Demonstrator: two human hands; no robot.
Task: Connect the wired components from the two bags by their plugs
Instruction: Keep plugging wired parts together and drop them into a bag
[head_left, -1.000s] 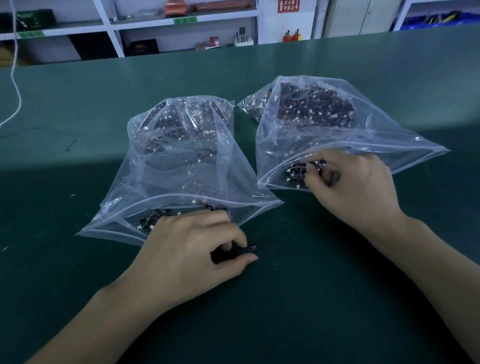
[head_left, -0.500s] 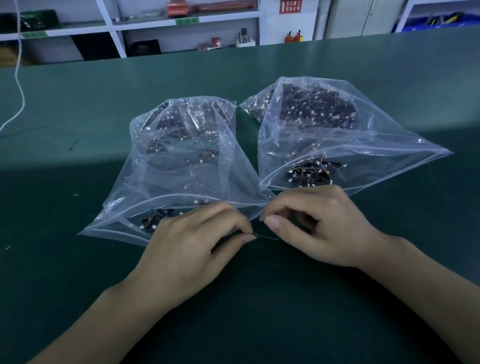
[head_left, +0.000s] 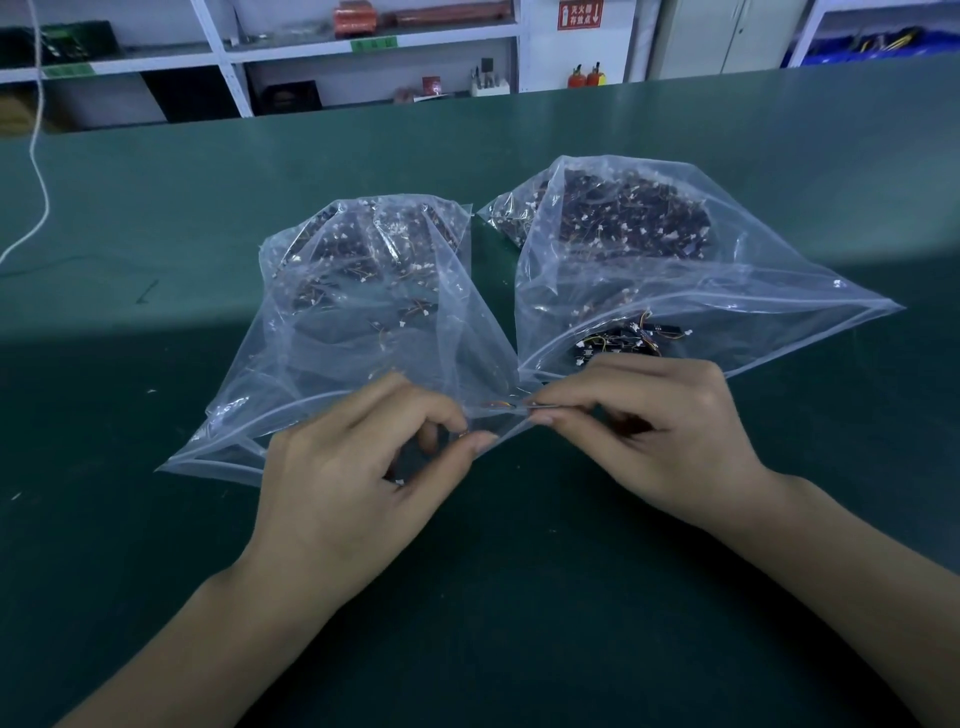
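Left hand (head_left: 353, 467) and right hand (head_left: 649, 431) each pinch a thin orange-wired component (head_left: 498, 404) (plugs hidden), apparently aligning them before 2 clear plastic bags (head_left: 363, 312).

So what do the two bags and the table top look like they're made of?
Bags: thin clear plastic film, glossy, likely polyethylene; the parts inside show through, it creases softly and has a zip-seal strip at the mouth. Table top: dark green matte mat, probably rubber or vinyl; it shows no glare or grain.
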